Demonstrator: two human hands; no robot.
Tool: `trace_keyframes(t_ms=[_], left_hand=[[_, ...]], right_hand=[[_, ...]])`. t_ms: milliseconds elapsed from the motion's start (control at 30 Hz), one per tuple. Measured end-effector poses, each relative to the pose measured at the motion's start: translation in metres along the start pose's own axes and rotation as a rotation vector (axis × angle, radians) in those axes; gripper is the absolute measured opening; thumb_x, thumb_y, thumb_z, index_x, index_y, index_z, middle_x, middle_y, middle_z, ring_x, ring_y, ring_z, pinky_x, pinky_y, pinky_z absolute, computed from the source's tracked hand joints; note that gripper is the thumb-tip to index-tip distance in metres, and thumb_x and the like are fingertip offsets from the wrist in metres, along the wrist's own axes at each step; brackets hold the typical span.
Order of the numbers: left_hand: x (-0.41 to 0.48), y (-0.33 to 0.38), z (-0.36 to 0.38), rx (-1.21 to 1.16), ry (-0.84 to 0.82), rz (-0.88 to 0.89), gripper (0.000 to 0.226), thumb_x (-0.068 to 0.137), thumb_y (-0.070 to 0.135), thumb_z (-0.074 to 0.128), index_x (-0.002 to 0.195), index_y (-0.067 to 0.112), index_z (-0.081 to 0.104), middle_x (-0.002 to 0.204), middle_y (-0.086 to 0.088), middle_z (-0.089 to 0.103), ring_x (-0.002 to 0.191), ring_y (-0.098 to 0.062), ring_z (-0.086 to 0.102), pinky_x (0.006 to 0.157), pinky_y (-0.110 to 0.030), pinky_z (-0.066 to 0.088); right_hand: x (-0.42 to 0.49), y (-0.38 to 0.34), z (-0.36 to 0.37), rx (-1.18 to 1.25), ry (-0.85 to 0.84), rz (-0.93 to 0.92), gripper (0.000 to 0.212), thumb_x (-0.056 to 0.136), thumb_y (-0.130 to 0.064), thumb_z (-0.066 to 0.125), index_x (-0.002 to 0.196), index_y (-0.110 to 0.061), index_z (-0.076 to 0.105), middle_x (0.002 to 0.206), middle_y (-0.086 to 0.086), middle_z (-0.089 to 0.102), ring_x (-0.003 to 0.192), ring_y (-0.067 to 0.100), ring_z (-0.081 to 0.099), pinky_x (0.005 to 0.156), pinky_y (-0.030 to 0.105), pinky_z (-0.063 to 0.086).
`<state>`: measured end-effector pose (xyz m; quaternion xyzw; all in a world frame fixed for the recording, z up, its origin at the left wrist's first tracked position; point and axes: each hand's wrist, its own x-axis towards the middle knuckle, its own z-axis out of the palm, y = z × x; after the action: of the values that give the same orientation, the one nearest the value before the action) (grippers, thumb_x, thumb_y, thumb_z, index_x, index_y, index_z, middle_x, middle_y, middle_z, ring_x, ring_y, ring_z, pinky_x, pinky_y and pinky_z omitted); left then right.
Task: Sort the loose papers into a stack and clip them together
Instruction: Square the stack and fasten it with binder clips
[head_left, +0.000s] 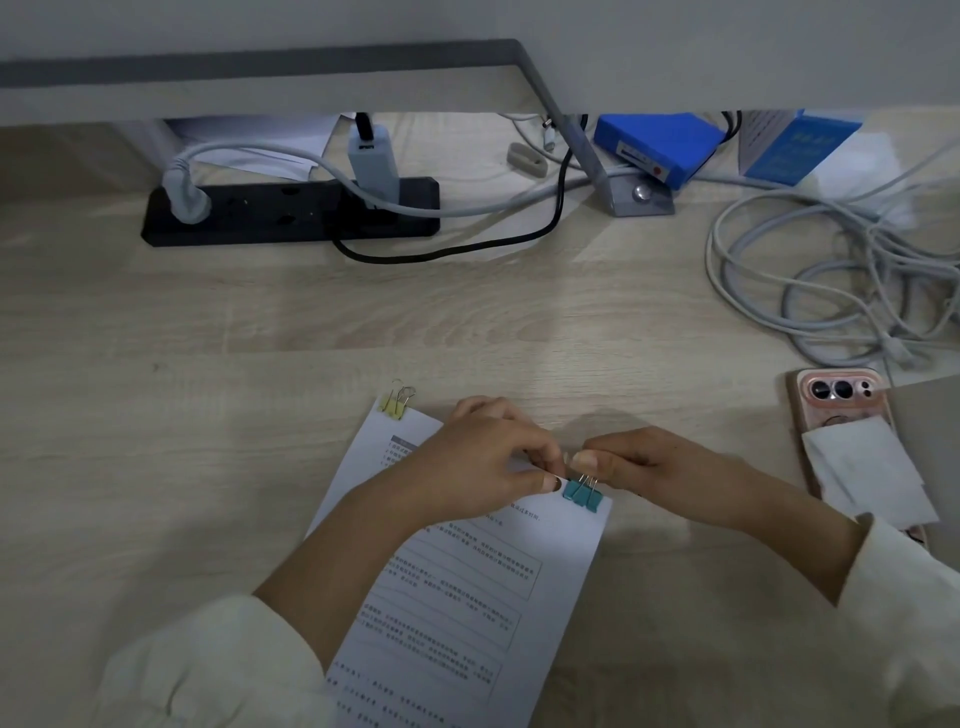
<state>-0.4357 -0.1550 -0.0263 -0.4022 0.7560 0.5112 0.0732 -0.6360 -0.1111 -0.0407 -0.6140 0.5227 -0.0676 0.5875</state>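
Observation:
A stack of printed white papers (467, 587) lies tilted on the wooden desk in front of me. A yellow binder clip (396, 405) sits on its top left corner. A teal binder clip (582, 492) sits on the top right corner. My left hand (483, 462) rests over the top edge and pinches the paper just left of the teal clip. My right hand (649, 465) pinches the teal clip's wire handles from the right.
A pink phone (841, 410) lies at the right with a white tissue (867, 473) over it. Coiled white cables (831, 280) lie at the back right. A black power strip (291, 210), blue boxes (654, 145) and a monitor stand foot (639, 197) line the back.

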Motion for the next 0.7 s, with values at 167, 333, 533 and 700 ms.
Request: trace_keyframes(t_ms=[167,333,533,700], left_hand=[[0.001,0.0,-0.001,-0.028,-0.007,-0.031,0.006,0.084,0.037,0.06,0.083,0.042,0.058,0.094,0.022,0.041,0.12,-0.011,0.026,0.103,-0.03,0.023],[-0.001,-0.002,-0.006,-0.008,0.038,-0.022,0.011,0.084,0.037,0.059,0.082,0.047,0.056,0.106,0.013,0.053,0.12,-0.013,0.032,0.104,-0.036,0.028],[-0.012,0.0,-0.02,-0.014,0.314,-0.015,0.016,0.086,0.035,0.058,0.08,0.049,0.053,0.101,0.012,0.053,0.112,-0.013,0.041,0.101,-0.034,0.032],[-0.033,0.007,-0.028,-0.073,0.622,0.063,0.02,0.089,0.023,0.056,0.105,0.034,0.061,0.087,0.021,0.053,0.102,-0.009,0.046,0.097,-0.029,0.029]], right_hand=[[-0.002,-0.003,0.002,0.078,-0.066,0.054,0.036,0.082,-0.055,0.031,0.061,-0.035,0.052,0.058,-0.018,0.051,0.057,-0.004,0.045,0.061,0.011,0.038],[-0.01,-0.007,0.008,0.224,0.113,0.054,0.045,0.09,-0.056,0.027,0.069,-0.026,0.053,0.064,-0.009,0.054,0.059,0.003,0.05,0.066,0.02,0.046],[-0.036,-0.008,0.052,0.591,0.218,0.143,0.038,0.087,-0.042,0.048,0.108,-0.013,0.06,0.103,0.008,0.07,0.095,0.02,0.067,0.089,0.038,0.053],[-0.037,-0.029,0.115,0.766,0.353,0.13,0.027,0.092,-0.021,0.054,0.114,-0.034,0.061,0.115,-0.009,0.068,0.106,0.011,0.064,0.084,0.029,0.055]])
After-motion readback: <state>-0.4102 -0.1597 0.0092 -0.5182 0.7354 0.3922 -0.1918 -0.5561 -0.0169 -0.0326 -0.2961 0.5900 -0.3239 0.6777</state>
